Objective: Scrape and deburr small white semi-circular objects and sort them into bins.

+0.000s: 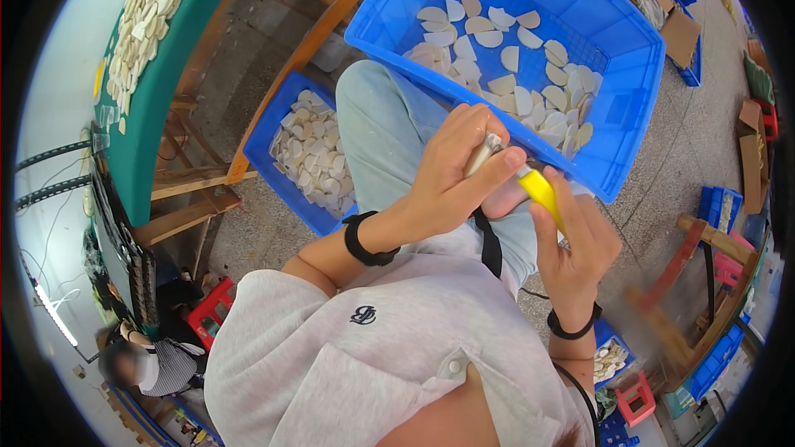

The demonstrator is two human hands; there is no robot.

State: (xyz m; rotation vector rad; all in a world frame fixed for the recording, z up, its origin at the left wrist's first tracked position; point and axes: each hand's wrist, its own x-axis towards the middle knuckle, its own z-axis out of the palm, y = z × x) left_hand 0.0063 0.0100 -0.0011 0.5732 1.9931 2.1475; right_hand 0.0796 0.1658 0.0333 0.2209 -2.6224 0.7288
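Note:
My left hand (458, 167) pinches a small pale piece (478, 159) between thumb and fingers above my lap. In my right hand (578, 242) is a yellow-handled knife (540, 190), its short metal end pointing at the piece by my left thumb. Fingers cover most of the piece, so its full shape and any contact with the blade are hard to make out. Just beyond both hands stands a large blue crate (633, 103) tilted toward me, holding many cream half-round pieces (510, 58). A smaller blue bin (263, 131) of similar pieces (315, 153) sits left of my leg.
A green-covered table (170, 66) heaped with pale pieces (153, 21) runs along the left, beside wooden beams (319, 37). Another person (166, 368) is at lower left, near a red stool (213, 308). Cardboard boxes (681, 37) and a wooden frame (716, 240) stand right.

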